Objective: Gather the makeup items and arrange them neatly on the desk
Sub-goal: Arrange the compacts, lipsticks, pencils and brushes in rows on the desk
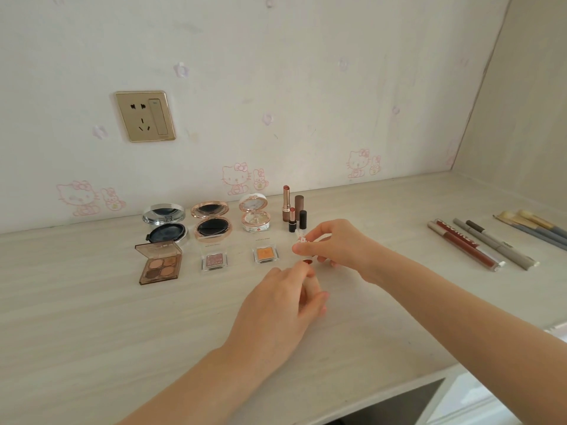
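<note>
Presently, both forearms reach over the pale wood-grain desk (92,317). The left hand (282,305), fingers curled, pinches the lower end of a small clear red-tipped lip tube (306,261). The right hand (333,243) pinches the tube's pink-patterned upper end, just in front of the lipsticks.

Counted:
- three open round compacts (212,220)
- one brown four-pan eyeshadow palette (159,263)
- two clear single-pan shadows (265,253)
- two uncapped lipsticks (286,199)
- two grey pencils (494,245)
</note>
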`<state>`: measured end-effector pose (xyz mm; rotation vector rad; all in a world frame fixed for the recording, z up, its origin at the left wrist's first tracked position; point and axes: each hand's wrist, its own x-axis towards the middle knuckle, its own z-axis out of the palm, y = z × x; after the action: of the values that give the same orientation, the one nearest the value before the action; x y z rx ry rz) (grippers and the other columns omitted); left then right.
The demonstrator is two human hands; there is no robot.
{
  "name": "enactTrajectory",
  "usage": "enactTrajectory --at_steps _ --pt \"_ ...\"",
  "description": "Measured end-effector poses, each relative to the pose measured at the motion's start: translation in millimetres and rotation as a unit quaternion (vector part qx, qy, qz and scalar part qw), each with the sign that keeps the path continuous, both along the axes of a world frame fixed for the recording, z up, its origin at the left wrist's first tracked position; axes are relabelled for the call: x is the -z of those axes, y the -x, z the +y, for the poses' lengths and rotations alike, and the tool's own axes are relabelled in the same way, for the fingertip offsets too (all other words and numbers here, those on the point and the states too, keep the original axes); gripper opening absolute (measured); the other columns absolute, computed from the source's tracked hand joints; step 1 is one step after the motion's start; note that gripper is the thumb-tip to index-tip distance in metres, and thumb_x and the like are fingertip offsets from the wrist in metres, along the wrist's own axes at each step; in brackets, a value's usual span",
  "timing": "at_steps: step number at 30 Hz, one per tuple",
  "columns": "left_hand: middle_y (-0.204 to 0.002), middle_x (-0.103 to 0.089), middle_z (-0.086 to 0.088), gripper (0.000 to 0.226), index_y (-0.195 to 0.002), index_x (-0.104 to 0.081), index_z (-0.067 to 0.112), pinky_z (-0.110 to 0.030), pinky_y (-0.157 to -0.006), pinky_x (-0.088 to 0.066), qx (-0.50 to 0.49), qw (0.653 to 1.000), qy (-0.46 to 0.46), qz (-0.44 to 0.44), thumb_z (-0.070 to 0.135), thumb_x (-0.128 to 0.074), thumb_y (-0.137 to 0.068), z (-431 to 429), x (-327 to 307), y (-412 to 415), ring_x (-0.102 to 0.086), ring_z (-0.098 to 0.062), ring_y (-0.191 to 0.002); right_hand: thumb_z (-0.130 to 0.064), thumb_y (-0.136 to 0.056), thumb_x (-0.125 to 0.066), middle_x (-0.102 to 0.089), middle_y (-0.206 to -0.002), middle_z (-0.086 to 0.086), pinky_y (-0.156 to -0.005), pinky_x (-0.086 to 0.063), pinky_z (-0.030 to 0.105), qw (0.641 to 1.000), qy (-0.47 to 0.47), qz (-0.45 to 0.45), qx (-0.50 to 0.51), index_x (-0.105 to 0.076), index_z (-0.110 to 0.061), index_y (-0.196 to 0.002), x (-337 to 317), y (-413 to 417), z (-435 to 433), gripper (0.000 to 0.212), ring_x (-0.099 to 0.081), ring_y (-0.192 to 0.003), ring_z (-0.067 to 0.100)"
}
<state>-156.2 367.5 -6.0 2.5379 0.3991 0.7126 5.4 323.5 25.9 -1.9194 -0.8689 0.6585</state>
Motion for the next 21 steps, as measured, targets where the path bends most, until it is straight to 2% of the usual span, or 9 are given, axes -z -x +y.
enactTrajectory --at_steps 4,7,12,17,21 --pt "-0.088 -0.054 0.018 0.022 -0.106 -0.055 0.032 -0.018 -0.074 -0.040 -0.001 0.994 -0.105 0.010 0.047 -0.054 -0.090 1 5 3 -0.045 -0.004 -0.087 -0.039 -0.070 -0.082 -0.069 -0.081 0.004 -0.055 -0.040 0.021 1.000 0.013 -0.012 0.007 -0.066 -0.011 -0.094 2 -5 7 0.040 -0.052 -0.063 0.013" --pt "-0.080 -0.053 0.016 0.019 -0.100 -0.062 0.028 -0.020 -0.061 -0.046 -0.015 0.983 -0.182 0.011 0.037 -0.064 -0.083 4 10 0 -0.048 -0.008 -0.075 -0.040 -0.070 -0.081 -0.071 -0.087 0.006 -0.058 -0.041 0.024 0.999 0.029 -0.026 0.009 -0.066 -0.013 -0.091 4 -6 12 0.038 -0.054 -0.068 0.015" --pt "-0.081 -0.057 0.010 0.017 -0.097 -0.066 0.024 -0.026 -0.058 -0.049 -0.030 0.979 -0.203 0.002 0.032 -0.056 -0.086 6 12 -4 -0.051 -0.012 -0.073 -0.035 -0.074 -0.079 -0.063 -0.076 -0.001 -0.068 -0.046 0.027 0.996 0.044 -0.084 0.000 -0.068 -0.011 -0.084 5 -5 20 0.028 -0.055 -0.074 0.014" --pt "-0.090 -0.055 0.010 0.014 -0.098 -0.067 0.027 -0.022 -0.057 -0.047 -0.033 0.980 -0.197 0.006 0.032 -0.065 -0.084 6 13 -5 -0.055 -0.011 -0.078 -0.031 -0.077 -0.075 -0.071 -0.092 0.007 -0.080 -0.051 0.032 0.990 0.050 -0.131 -0.001 -0.071 -0.004 -0.090 5 0 21 0.031 -0.062 -0.090 0.016" --pt "-0.091 -0.056 0.010 0.016 -0.098 -0.067 0.028 -0.022 -0.057 -0.048 -0.033 0.981 -0.192 0.010 0.033 -0.066 -0.083 7 13 -6 -0.056 -0.010 -0.079 -0.034 -0.079 -0.074 -0.071 -0.098 0.015 -0.084 -0.051 0.037 0.989 0.056 -0.139 -0.008 -0.070 0.001 -0.094 4 2 20 0.039 -0.061 -0.085 0.018"
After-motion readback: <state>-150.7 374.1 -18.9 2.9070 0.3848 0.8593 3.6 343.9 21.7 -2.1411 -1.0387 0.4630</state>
